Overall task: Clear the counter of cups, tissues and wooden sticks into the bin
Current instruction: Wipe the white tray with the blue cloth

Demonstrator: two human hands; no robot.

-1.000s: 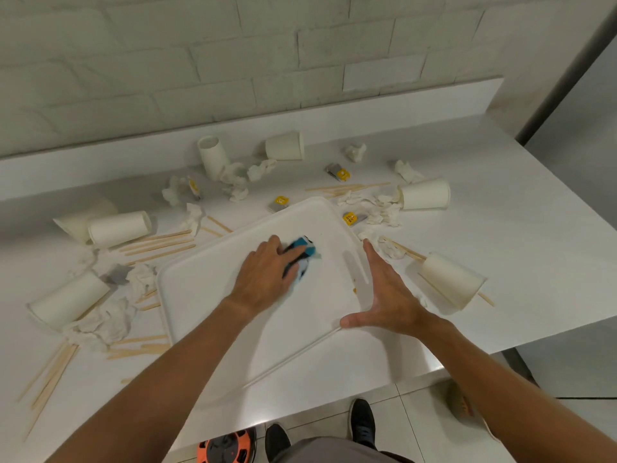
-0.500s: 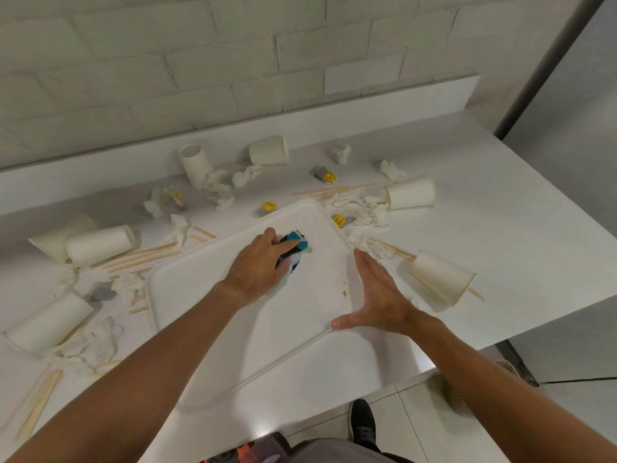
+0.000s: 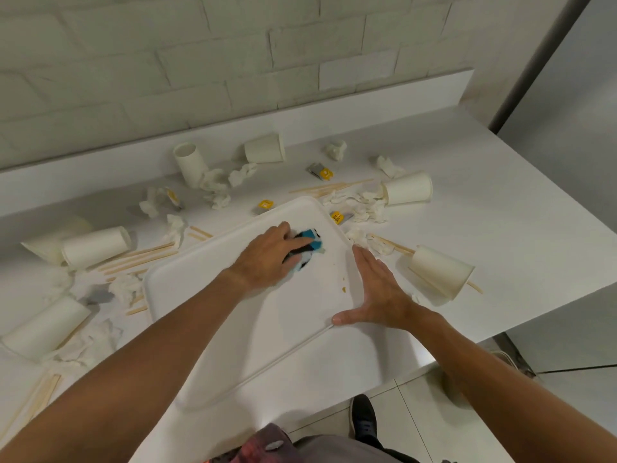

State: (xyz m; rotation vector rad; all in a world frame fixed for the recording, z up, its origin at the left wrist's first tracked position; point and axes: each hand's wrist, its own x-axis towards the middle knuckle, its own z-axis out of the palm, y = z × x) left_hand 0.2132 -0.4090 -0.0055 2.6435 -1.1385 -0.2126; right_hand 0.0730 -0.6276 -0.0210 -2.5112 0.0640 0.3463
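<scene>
A white tray (image 3: pixel 233 329) lies on the white counter (image 3: pixel 500 212). My left hand (image 3: pixel 267 259) presses a blue-and-black cloth (image 3: pixel 309 245) onto the tray's far part, fingers curled over it. My right hand (image 3: pixel 377 292) lies flat and open against the tray's right rim. Several white paper cups lie tipped over around the tray, one (image 3: pixel 437 272) just right of my right hand and one (image 3: pixel 95 245) at the left. Crumpled tissues (image 3: pixel 367 208) and wooden sticks (image 3: pixel 143 259) are scattered between them. No bin is in view.
Small yellow-and-grey packets (image 3: pixel 322 172) lie among the litter. A brick wall (image 3: pixel 233 61) with a low ledge backs the counter. The counter's front edge drops to a tiled floor, where my shoe (image 3: pixel 364 419) shows. A few small brown specks (image 3: pixel 344 284) mark the tray.
My left hand with the cloth has shifted slightly across the tray. My right hand has stayed against the right rim. The view has tilted a little.
</scene>
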